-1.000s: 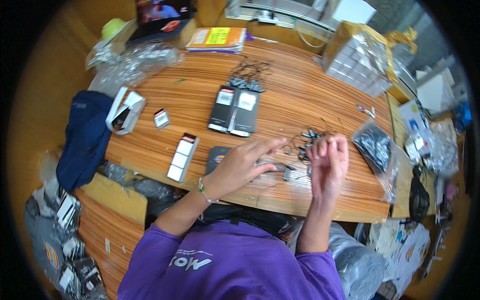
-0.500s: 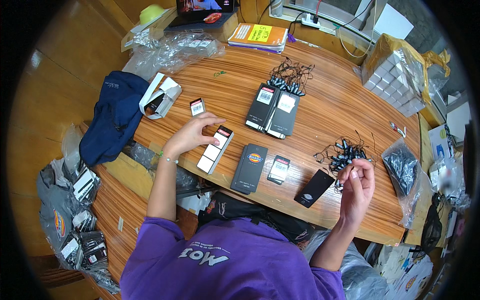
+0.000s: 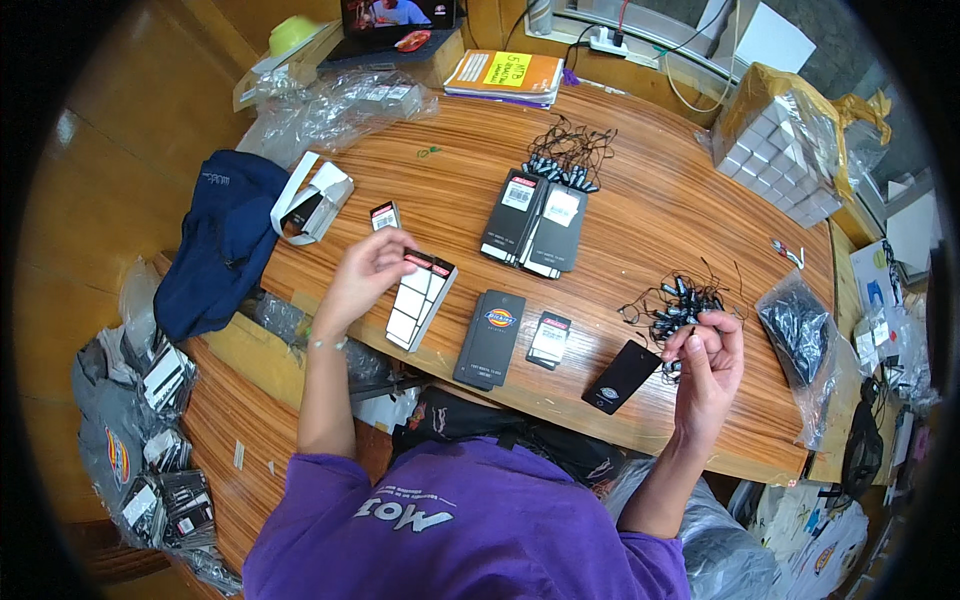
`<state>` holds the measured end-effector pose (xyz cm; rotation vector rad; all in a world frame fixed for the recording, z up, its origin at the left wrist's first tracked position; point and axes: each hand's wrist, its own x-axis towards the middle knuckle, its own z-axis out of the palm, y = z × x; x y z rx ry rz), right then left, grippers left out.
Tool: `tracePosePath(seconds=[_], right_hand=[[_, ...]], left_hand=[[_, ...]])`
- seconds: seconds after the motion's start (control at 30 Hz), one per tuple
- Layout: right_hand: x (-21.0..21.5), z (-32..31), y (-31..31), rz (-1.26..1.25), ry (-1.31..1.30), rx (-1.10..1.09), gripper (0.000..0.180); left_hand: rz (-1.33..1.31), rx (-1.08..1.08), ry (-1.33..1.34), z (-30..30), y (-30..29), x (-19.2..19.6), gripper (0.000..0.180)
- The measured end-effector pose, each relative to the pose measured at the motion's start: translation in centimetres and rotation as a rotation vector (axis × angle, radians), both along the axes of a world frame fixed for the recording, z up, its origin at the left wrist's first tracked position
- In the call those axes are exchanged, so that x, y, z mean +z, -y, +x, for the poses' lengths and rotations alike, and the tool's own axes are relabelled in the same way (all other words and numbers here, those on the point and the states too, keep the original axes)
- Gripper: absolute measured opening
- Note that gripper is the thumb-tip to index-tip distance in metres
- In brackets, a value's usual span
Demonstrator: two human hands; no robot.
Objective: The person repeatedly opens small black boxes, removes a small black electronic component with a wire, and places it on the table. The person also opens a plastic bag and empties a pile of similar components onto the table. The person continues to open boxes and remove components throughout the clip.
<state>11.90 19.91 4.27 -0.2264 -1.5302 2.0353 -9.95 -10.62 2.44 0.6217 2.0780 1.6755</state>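
Left hand (image 3: 368,280): pinches a white-panelled card (image 3: 408,300), left of centre; fingertips cover its top corner.
Right hand (image 3: 708,372): curled, right of centre; I cannot tell whether it grips anything.
Black tag (image 3: 620,378): lower right, beside that hand.
Corded pieces (image 3: 688,294): tangled, partly hidden behind it.
Screen (image 3: 400,12): cut off, upper left.

I'm watching through one view here, the left fisheye camera on the wearer's head. It points steeply down and forward over the table (image 3: 640,190), close enough that the purple shirt (image 3: 470,530) takes up the bottom, with the left hand (image 3: 368,272) and right hand (image 3: 710,362) well inside. Super wide too, reaching the screen (image 3: 400,13) up top, edges bending.
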Motion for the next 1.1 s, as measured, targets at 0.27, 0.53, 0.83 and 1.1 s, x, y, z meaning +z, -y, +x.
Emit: tracePosePath(seconds=[0.27, 0.53, 0.83, 1.1], right_hand=[[1.1, -0.8, 2.6, 0.222, 0.139, -0.06, 0.018], [0.3, -1.5, 3.3, 0.544, 0.159, -0.197, 0.024], [0.2, -1.4, 2.7, 0.523, 0.16, -0.176, 0.026], [0.2, -1.1, 2.6, 0.168, 0.087, -0.057, 0.026]], left_hand=[[0.094, 0.002, -0.232, 7.1, -9.7, 4.4, 0.018], [0.157, -0.158, -0.323, 10.8, -15.2, 3.3, 0.019], [0.128, -0.232, -0.423, 10.9, -15.8, 3.5, 0.017], [0.16, -0.317, -0.615, 10.3, -15.8, 4.0, 0.016]])
